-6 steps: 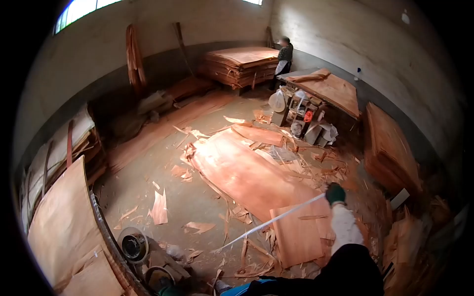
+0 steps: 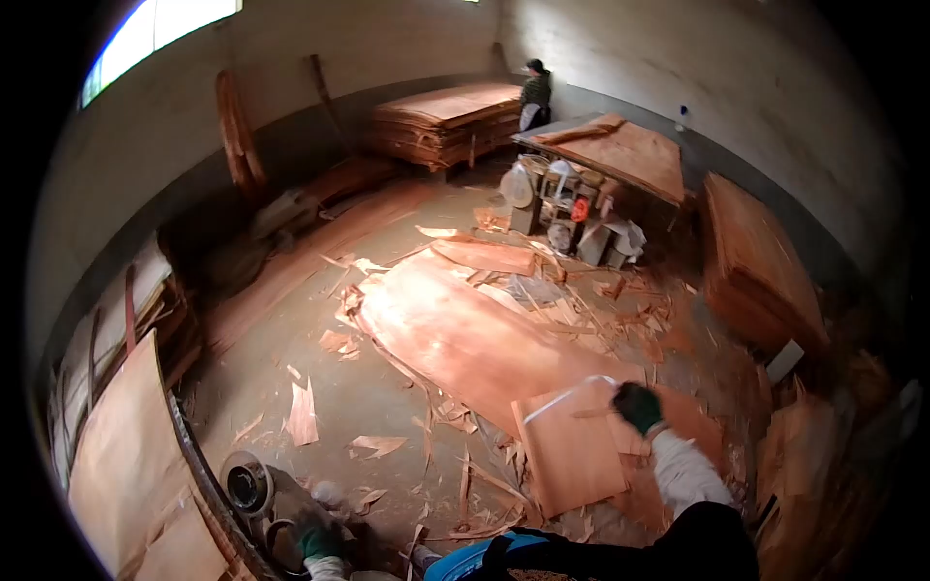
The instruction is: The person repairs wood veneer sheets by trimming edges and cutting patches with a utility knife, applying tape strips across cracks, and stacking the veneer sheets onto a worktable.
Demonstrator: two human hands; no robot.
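Left gloved hand has come further into view, right beside the lower ring; blurred, can't tell finger opening or hold. White strip, straight before, now bends over the small wood sheet; right gloved hand has fingers curled shut on its end.

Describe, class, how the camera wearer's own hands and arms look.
The right hand wears a dark green glove; the left hand, blurred, a green one. Both forearms have whitish sleeves, with black fabric above the right one.
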